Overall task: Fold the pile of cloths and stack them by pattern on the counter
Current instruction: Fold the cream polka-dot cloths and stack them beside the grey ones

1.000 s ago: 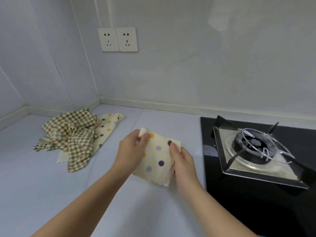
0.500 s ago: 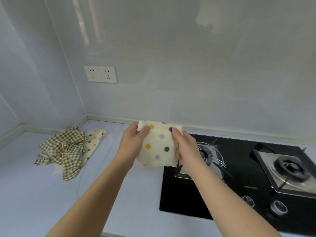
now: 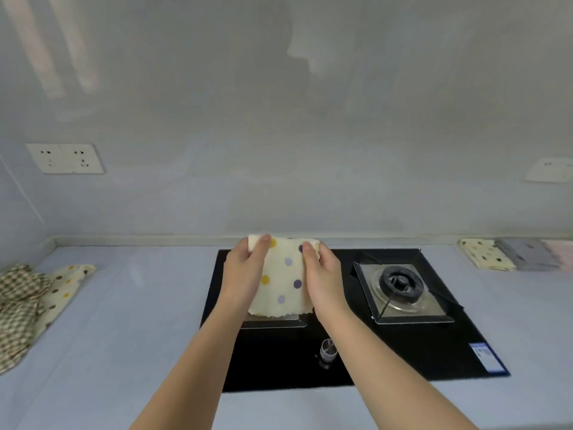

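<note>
A folded cream cloth with yellow and purple dots (image 3: 283,279) hangs in the air over the left burner of the black stove (image 3: 310,361). My left hand (image 3: 245,274) pinches its upper left corner and my right hand (image 3: 322,274) pinches its upper right edge. At the far left of the counter lies the unfolded pile: a green checked cloth (image 3: 15,302) on top of a cream cloth with brown and yellow dots (image 3: 60,288). At the far right sit folded cloths side by side: a cream dotted one (image 3: 485,252), a grey one (image 3: 524,254) and a pink one (image 3: 559,251).
The stove's right burner (image 3: 401,283) and a knob (image 3: 328,350) are exposed; the left burner is mostly hidden behind the cloth. Pale counter (image 3: 130,305) stretches on both sides of the stove. Wall sockets (image 3: 65,158) are at the left, and another wall plate (image 3: 550,169) at the right.
Both hands have lifted the folded dotted cloth off the counter and carried it right, over the stove. My view has swung right, bringing the folded cloths at the far right into sight.
</note>
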A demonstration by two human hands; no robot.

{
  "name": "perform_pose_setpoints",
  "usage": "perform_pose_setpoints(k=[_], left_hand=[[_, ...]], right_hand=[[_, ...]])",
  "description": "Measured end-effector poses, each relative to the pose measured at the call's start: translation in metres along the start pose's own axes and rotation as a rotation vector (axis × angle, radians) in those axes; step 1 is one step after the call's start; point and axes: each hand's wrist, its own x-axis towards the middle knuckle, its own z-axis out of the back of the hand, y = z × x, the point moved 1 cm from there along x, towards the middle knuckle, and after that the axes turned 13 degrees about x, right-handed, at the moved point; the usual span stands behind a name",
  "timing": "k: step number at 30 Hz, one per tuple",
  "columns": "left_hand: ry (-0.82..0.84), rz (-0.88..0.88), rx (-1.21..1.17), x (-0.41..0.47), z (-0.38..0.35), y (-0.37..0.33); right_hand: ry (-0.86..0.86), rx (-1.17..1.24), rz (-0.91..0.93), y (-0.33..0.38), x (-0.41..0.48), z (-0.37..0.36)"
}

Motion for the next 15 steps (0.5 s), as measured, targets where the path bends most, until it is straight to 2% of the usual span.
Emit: perform_pose_setpoints(k=[7, 11, 15], left_hand=[[0.059, -0.028, -0.004, 0.050, -0.083, -0.019], [0.100, -0.069, 0.026, 0.051, -0.139, -0.029], [0.178, 0.008, -0.038, 0.050, -0.200, -0.037]], right_hand=[[-0.147, 0.007, 0.066, 0.010, 0.051, 0.070], [-0.156, 0.032, -0.082, 0.007, 0.069, 0.123], [-0.177, 0.014, -0.168, 0.011, 0.082, 0.185]])
